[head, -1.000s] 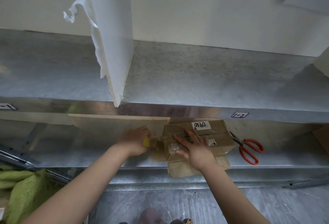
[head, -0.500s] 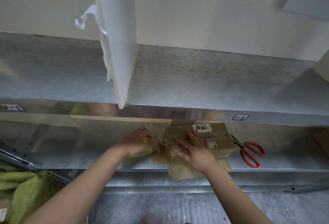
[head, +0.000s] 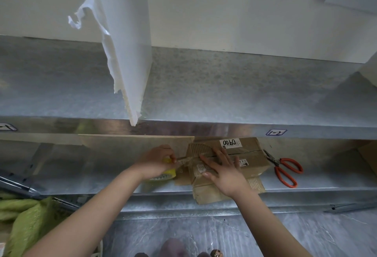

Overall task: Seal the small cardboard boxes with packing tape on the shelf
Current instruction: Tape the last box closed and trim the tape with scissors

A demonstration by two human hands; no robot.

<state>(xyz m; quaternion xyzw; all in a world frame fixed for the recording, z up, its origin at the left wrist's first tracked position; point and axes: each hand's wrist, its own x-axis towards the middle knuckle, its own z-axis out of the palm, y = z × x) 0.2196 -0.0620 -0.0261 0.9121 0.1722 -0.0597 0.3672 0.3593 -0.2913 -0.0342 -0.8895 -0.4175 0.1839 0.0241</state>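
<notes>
— Where can a hand pass on the lower shelf (head: pixel 81 183)?
— Left of the left hand (head: pixel 157 160) and its tape roll (head: pixel 169 172) the metal lies bare. The upper shelf lip (head: pixel 204 129) overhangs it, and a cardboard sheet (head: pixel 122 146) lines the back.
— And rightward?
— The cardboard box (head: pixel 251 154) under the right hand (head: pixel 226 173) blocks the middle. Red scissors (head: pixel 285 170) lie just beside it, with bare metal beyond them.

tape roll (head: pixel 168 173): mostly under left hand (head: pixel 157 160) | box (head: pixel 251 162) rear: behind shelf lip (head: pixel 204 129) | green cloth (head: pixel 26 216): cut off left
</notes>
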